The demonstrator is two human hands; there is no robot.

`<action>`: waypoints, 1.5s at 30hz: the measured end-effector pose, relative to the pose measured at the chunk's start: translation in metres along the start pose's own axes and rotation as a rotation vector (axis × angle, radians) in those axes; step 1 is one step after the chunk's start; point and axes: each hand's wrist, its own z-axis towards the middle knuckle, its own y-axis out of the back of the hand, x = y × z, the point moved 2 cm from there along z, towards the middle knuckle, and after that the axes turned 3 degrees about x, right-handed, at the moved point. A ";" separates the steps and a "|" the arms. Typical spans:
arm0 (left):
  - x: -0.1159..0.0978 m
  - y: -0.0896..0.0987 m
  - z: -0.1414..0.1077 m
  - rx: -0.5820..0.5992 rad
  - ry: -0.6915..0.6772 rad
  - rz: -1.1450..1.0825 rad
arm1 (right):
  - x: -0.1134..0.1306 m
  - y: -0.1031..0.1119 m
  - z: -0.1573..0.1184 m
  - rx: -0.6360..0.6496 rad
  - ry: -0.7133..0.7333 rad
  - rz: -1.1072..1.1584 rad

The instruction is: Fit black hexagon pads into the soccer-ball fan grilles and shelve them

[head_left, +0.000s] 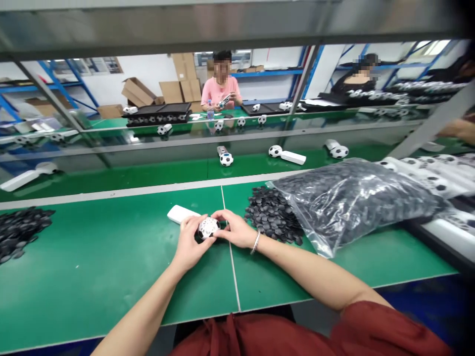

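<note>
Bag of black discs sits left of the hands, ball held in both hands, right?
No: the head view shows the bag of black discs right of the left hand and right hand. The white ball is held in both, yes.

Green-topped counter carries a clear plastic bag of black discs, a loose disc pile, a second pile, and a white oblong piece.

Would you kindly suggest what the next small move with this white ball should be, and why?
Probably the right hand should pick from the loose pile of black pieces beside it, since the white ball seems to show bare openings.
</note>
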 end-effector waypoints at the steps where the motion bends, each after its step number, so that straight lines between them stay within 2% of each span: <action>1: 0.000 0.000 0.000 -0.006 -0.009 0.008 | 0.000 0.000 0.000 -0.005 -0.009 -0.011; 5: 0.002 -0.002 -0.001 -0.021 -0.030 0.032 | 0.004 -0.001 0.000 0.016 -0.050 -0.071; 12: 0.018 -0.008 0.004 -0.068 -0.063 0.011 | 0.012 -0.002 0.012 0.038 -0.071 -0.162; 16: 0.015 -0.010 0.003 -0.060 -0.090 0.036 | 0.007 -0.004 0.013 0.071 -0.173 -0.052; 20: 0.014 -0.010 0.002 -0.013 -0.040 0.019 | -0.002 0.002 0.012 0.096 -0.330 0.100; 25: 0.010 -0.009 -0.001 0.002 -0.008 -0.010 | 0.004 0.013 0.012 0.125 -0.446 0.167; 27: 0.004 -0.010 -0.001 -0.033 0.001 -0.008 | 0.009 0.012 0.013 0.163 -0.430 0.105; 30: -0.003 -0.013 0.001 -0.066 0.029 0.036 | 0.016 0.002 0.018 0.198 -0.223 -0.096; 32: -0.005 -0.014 0.003 -0.019 0.032 0.048 | 0.018 -0.005 0.022 0.158 -0.120 -0.204; 34: -0.002 -0.012 0.004 0.047 -0.008 0.036 | 0.017 -0.008 0.027 0.115 -0.173 -0.215; 36: 0.007 -0.005 0.003 0.053 -0.081 0.051 | 0.012 -0.005 0.032 0.111 -0.346 -0.082; 39: 0.025 0.007 -0.002 -0.037 -0.168 0.131 | 0.010 0.009 0.044 0.102 -0.580 0.297; 42: 0.042 0.014 -0.004 -0.051 -0.110 0.132 | 0.012 0.028 0.070 -0.053 -0.624 0.616; 45: 0.048 0.011 -0.002 0.085 -0.029 0.061 | 0.010 0.044 0.112 -0.228 -0.583 0.775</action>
